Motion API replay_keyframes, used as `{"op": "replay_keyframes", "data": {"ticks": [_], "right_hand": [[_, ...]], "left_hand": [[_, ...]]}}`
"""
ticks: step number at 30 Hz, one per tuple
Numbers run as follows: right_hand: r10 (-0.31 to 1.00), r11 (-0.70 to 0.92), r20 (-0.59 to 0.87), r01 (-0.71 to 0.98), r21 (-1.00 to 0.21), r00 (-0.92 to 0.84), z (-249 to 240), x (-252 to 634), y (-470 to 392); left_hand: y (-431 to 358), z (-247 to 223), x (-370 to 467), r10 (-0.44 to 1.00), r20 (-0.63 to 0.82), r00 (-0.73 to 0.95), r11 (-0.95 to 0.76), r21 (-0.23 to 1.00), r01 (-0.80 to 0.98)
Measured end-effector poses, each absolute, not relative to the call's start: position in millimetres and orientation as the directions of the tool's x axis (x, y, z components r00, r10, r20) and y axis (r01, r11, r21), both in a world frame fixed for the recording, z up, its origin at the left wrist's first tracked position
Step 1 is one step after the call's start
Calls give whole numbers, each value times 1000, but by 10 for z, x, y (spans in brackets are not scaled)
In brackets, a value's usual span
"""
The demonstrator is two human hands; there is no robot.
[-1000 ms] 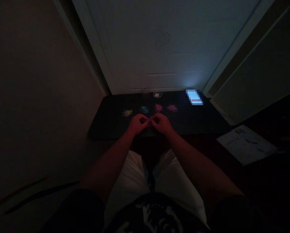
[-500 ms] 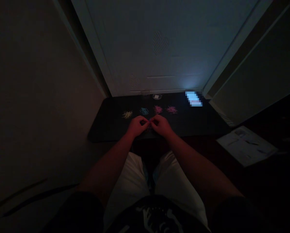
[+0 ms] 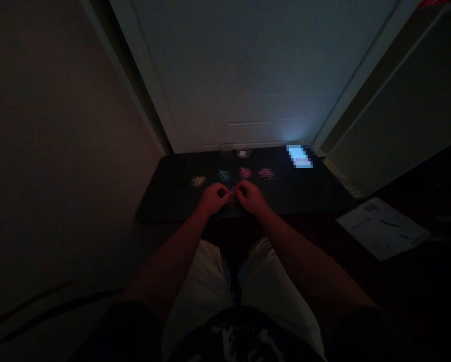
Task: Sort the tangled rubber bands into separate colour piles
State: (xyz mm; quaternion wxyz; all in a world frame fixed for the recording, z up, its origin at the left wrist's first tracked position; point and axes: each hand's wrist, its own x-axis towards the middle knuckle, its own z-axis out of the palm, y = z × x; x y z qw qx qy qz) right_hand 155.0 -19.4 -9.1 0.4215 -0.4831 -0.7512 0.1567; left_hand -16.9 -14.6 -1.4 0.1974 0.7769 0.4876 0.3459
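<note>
My left hand (image 3: pixel 214 198) and my right hand (image 3: pixel 250 196) are close together near the front edge of a dark table (image 3: pixel 300 193), each with its fingers pinched. Whatever they hold is too small and dark to make out. Between them lies a purple pile (image 3: pixel 233 197) of small thin pieces, partly covered by my fingers. Beyond my hands, similar pieces form a yellowish pile (image 3: pixel 198 181), a blue pile (image 3: pixel 223 175), a pink pile (image 3: pixel 245 172) and another pink pile (image 3: pixel 266 173).
A small clear dish (image 3: pixel 243 153) with a white square stands at the table's back. A bright, pixelated screen (image 3: pixel 299 156) lies at the back right. Behind rises a pale panel (image 3: pixel 217 60). A printed sheet (image 3: pixel 383 229) is at the lower right.
My hands have moved slightly apart, and more of the purple pile shows between them. The whole view has shifted a little.
</note>
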Motion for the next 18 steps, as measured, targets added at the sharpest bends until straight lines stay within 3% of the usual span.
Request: {"op": "replay_keyframes", "data": {"ticks": [18], "right_hand": [[845,520,472,587,-620,-250,-113,1544,-205]], "left_hand": [[-161,-15,-151,923,304,236,-383,682,623]]}}
